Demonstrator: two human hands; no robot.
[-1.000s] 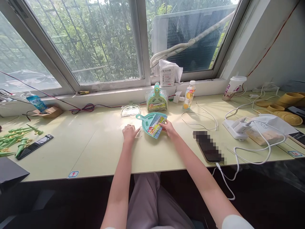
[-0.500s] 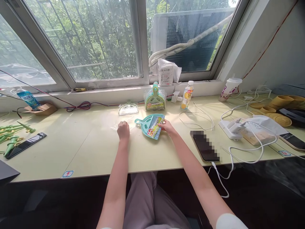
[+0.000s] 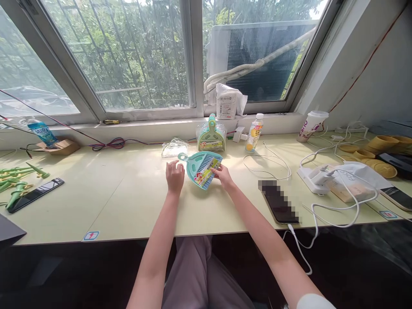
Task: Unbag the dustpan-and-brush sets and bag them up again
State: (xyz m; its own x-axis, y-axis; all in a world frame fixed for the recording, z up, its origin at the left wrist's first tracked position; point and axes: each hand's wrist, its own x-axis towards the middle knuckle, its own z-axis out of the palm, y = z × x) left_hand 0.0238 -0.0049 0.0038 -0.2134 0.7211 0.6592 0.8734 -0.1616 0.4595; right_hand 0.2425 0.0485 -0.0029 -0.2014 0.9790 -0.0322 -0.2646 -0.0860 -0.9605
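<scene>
My right hand (image 3: 222, 177) is closed on the edge of a small mint-green dustpan and brush set (image 3: 196, 166), by its label and bristle side. The set is tilted just above the table, its looped handle pointing left. My left hand (image 3: 175, 174) is beside that handle, fingers loosely bent and apart, with nothing visible in them. Beyond it lies crumpled clear plastic wrapping (image 3: 174, 148). A stack of similar dustpan sets (image 3: 211, 139) in clear wrap stands upright against the sill.
A drink bottle (image 3: 254, 133) and a white cable (image 3: 273, 165) lie right of the stack. Nearer is a phone (image 3: 278, 201) on a charging cord. A power strip (image 3: 313, 178) sits farther right. At left are another phone (image 3: 37, 195) and green plastic pieces (image 3: 17, 191).
My left hand has gone from a fist to loosened fingers and moved right, toward the dustpan's handle. Clear plastic beside it is gone from there; the wrapping behind looks bulkier.
</scene>
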